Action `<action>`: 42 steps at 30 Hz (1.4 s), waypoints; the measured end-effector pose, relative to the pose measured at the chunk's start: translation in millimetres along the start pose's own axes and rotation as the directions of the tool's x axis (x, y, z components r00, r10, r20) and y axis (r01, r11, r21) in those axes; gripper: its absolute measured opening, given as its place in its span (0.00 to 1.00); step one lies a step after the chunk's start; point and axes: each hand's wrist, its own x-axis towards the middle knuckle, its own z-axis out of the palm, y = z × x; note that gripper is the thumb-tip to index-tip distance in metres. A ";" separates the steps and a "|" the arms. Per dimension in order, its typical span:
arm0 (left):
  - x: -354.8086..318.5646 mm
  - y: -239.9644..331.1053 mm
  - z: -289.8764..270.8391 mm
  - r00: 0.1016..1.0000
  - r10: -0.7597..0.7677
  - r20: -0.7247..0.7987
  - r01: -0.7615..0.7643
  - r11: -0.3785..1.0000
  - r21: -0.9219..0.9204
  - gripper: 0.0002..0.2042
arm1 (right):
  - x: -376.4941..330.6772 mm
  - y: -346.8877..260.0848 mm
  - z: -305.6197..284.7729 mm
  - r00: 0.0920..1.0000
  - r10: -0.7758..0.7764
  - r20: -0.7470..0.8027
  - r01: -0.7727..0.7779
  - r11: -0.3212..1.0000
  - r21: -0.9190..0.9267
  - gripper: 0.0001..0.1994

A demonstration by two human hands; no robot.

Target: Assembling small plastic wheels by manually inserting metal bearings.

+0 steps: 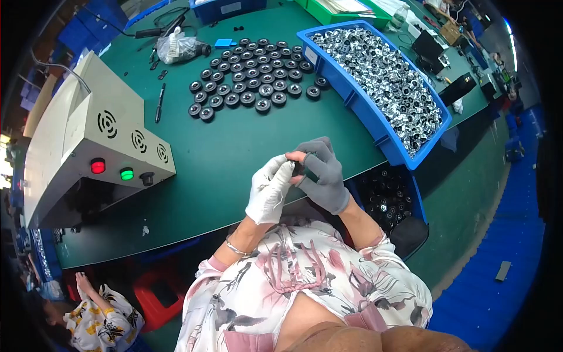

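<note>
Head view: your left hand [267, 190] is wearing a wrinkly white glove, and your right hand [325, 179] is wearing a soft gray one with a bare thumb and finger. Both hands are curling nearly closed, pinching a small dark piece [297, 168] between them, near the table's front edge. Your fingers are hiding most of its shape. Round black parts [252, 73] are sitting on the smooth green table [234, 141] ahead. A blue bin [392, 149] is holding shiny bits [381, 70] to the right. A big cream box [117, 111] is standing left.
</note>
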 end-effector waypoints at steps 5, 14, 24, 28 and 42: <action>6.6 -0.5 6.2 0.988 0.154 0.014 -0.155 0.977 0.147 0.18 | -4.8 4.7 2.6 0.992 -0.040 -0.121 0.039 0.999 -0.016 0.23; 15.1 -21.2 14.7 0.924 0.382 -0.015 -0.329 0.814 0.480 0.21 | -15.9 14.9 0.1 0.991 0.019 -0.134 -0.017 1.000 0.014 0.22; 18.0 3.6 17.6 0.696 0.688 0.204 -0.468 0.220 0.856 0.22 | -23.2 13.5 0.3 0.901 0.430 -0.055 -0.356 0.808 0.470 0.24; 15.8 4.7 7.6 0.715 0.664 0.218 -0.442 0.187 0.877 0.23 | -11.2 1.1 -10.9 0.887 0.459 0.052 -0.434 0.789 0.435 0.22; -71.5 53.4 -58.0 0.610 0.762 0.216 -0.221 -0.098 0.970 0.19 | 65.1 56.7 -25.6 0.986 0.167 0.009 -0.154 0.927 -0.341 0.15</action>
